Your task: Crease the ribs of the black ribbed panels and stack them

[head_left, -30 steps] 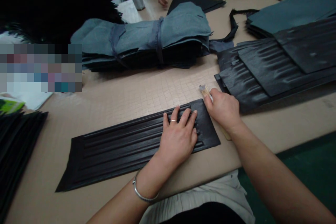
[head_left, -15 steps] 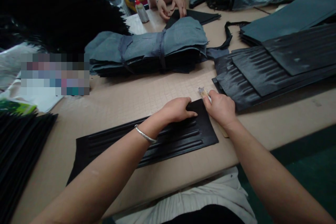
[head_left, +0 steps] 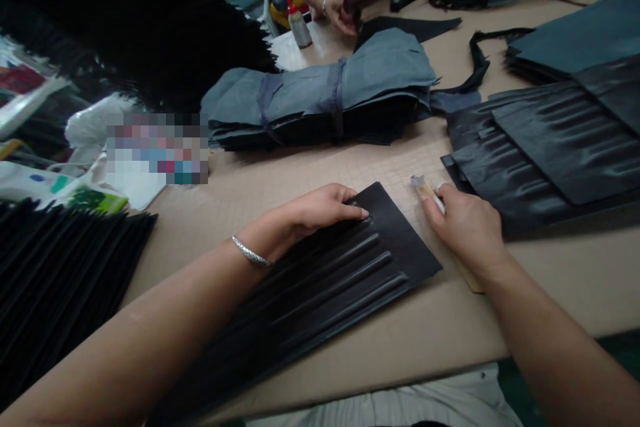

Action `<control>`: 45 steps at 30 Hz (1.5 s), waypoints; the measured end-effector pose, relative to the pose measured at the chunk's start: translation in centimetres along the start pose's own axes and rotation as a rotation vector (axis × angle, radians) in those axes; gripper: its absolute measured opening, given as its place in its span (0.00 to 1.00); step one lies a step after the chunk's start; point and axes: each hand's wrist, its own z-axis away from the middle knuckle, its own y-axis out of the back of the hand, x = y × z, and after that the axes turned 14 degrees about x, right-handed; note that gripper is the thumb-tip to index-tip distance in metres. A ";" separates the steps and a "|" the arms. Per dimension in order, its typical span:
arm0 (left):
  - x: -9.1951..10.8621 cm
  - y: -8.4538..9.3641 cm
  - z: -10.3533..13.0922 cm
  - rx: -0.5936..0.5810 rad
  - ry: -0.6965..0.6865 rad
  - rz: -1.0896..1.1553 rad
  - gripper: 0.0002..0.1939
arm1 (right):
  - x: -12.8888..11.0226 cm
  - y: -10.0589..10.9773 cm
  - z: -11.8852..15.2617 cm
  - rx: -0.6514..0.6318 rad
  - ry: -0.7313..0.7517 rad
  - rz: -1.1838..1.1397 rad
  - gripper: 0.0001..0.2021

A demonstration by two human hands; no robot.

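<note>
A black leather-like panel [head_left: 345, 293] with raised parallel ribs slants across the table in front of me. My left hand [head_left: 330, 208] pinches its far edge near the right end, thumb on top and the other fingers partly hidden. To the right of the panel, my right hand [head_left: 465, 223] is closed around a flat, pale yellow tool [head_left: 424, 188] with a greyish tip; its exact kind is unclear. The lower end of this tool sticks out under the palm, close to the tabletop. A gap separates the tool from the panel.
A tied bundle of grey-black pieces [head_left: 300, 103] lies beyond my hands. Ribbed black panels [head_left: 540, 147] are stacked at right, black sheets [head_left: 65, 293] at left. Across the table [head_left: 390, 347], a co-worker's hand [head_left: 343, 17] is near a dark piece and a red-tipped bottle [head_left: 300, 30].
The panel has turned and come nearer, its left end swinging towards me. My left hand has shifted its hold on the far edge. The view has swung slightly left.
</note>
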 end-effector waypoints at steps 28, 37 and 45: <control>-0.1 -1.2 0.8 -0.059 0.007 0.100 0.17 | -0.9 1.8 1.2 -0.140 -0.116 -1.088 0.17; 0.6 -2.1 2.2 -0.081 -0.264 -0.262 0.16 | -2.3 3.0 1.9 -0.176 -0.265 -1.443 0.19; 0.3 -3.2 2.0 0.015 -0.403 -0.516 0.17 | -2.0 3.4 2.1 0.233 0.241 -0.982 0.09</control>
